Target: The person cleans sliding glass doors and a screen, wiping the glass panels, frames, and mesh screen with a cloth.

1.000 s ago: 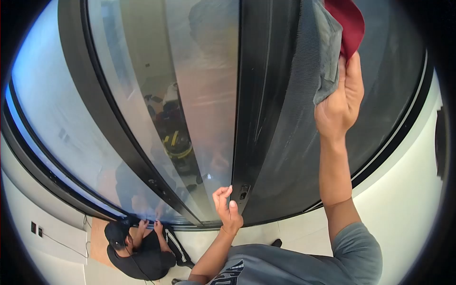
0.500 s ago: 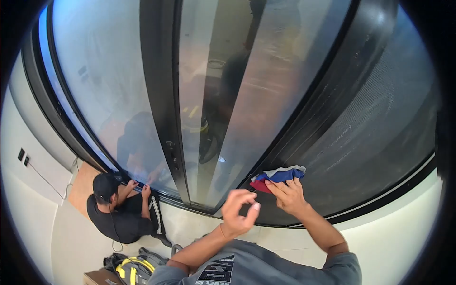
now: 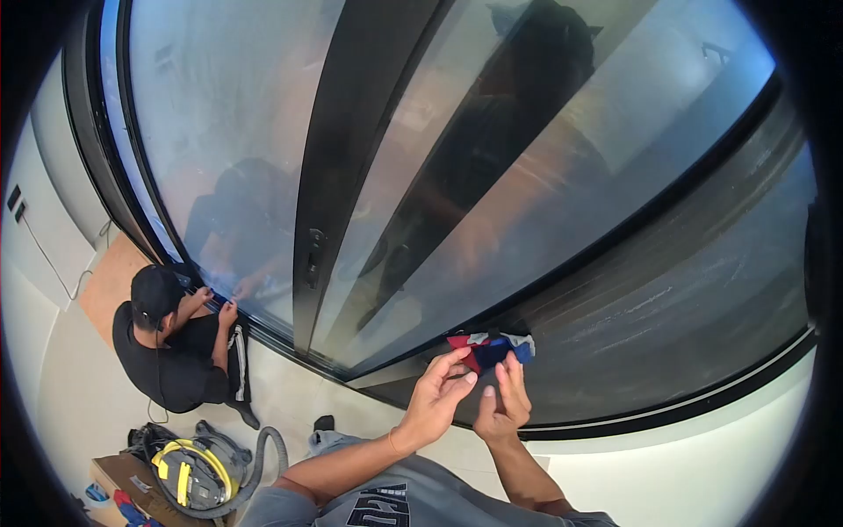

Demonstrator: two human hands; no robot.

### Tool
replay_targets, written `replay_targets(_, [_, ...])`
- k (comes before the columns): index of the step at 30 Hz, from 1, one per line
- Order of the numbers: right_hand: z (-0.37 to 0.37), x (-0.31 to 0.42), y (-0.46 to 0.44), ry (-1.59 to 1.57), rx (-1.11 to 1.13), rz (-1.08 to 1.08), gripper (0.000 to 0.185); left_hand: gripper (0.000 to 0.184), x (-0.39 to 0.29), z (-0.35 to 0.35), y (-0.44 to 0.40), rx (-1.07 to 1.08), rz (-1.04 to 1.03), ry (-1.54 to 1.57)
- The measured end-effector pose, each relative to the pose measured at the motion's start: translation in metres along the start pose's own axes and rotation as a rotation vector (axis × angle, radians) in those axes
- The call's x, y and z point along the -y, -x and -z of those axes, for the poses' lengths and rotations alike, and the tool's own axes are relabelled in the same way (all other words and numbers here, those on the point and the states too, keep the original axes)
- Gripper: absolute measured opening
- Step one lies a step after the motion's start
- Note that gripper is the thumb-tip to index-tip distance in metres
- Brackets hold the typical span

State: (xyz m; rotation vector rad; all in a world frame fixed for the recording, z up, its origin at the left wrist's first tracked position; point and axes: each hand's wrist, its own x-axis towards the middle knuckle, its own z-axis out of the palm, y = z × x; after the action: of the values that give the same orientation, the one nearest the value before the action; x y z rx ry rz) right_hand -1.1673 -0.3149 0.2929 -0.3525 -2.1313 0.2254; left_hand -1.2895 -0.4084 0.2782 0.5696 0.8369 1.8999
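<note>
A bunched red, blue and grey cloth (image 3: pixel 494 353) is in front of me at the lower part of the dark-framed glass. My left hand (image 3: pixel 435 400) grips its red side, fingers and thumb curled in at the edge. At the blue and grey side, my right hand (image 3: pixel 504 409) holds the cloth with its fingers against it; part of the grip is hidden behind the folds. Pale streaks mark the dark glass panel (image 3: pixel 667 316) just to the right of the cloth.
At the left a person in black (image 3: pixel 171 351) sits by the window track, both hands at the frame. A vacuum cleaner (image 3: pixel 198 474) with a yellow hose and a cardboard box (image 3: pixel 132 479) stand at the lower left. A cable (image 3: pixel 48 255) hangs from the wall socket.
My left hand has gone from being raised and empty to the cloth. The cloth and my right hand have come slightly left and lower. My view has shifted, showing more of the vacuum cleaner.
</note>
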Motion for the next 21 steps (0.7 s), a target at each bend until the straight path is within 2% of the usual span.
replay_targets(3, [0.012,-0.001,-0.001,-0.181,-0.034,-0.011,0.038,0.050,0.003,-0.013,0.001,-0.115,-0.348,-0.169])
replay_targets(4, [0.015,-0.001,0.001,-0.179,-0.039,-0.005,0.036,0.055,0.006,-0.016,-0.001,-0.148,-0.387,-0.159])
replay_targets(7, [0.013,0.012,-0.001,-0.142,-0.020,-0.044,0.037,0.057,0.004,-0.020,-0.018,-0.186,-0.780,-0.580])
replay_targets(11, [0.011,0.010,0.002,-0.113,-0.071,-0.083,0.035,0.054,0.005,-0.023,-0.065,-0.150,-0.860,-0.776])
replay_targets(15, [0.012,0.017,0.008,-0.212,-0.160,-0.202,0.024,0.038,-0.002,-0.030,-0.073,-0.215,-0.920,-0.836])
replay_targets(18, [0.012,0.014,0.030,-0.295,-0.130,-0.350,0.018,0.035,-0.025,-0.032,-0.070,-0.234,-0.858,-0.872])
replay_targets(21, [0.016,0.016,0.035,-0.349,-0.060,-0.439,0.016,0.019,-0.077,-0.047,-0.087,-0.120,-0.844,-0.498])
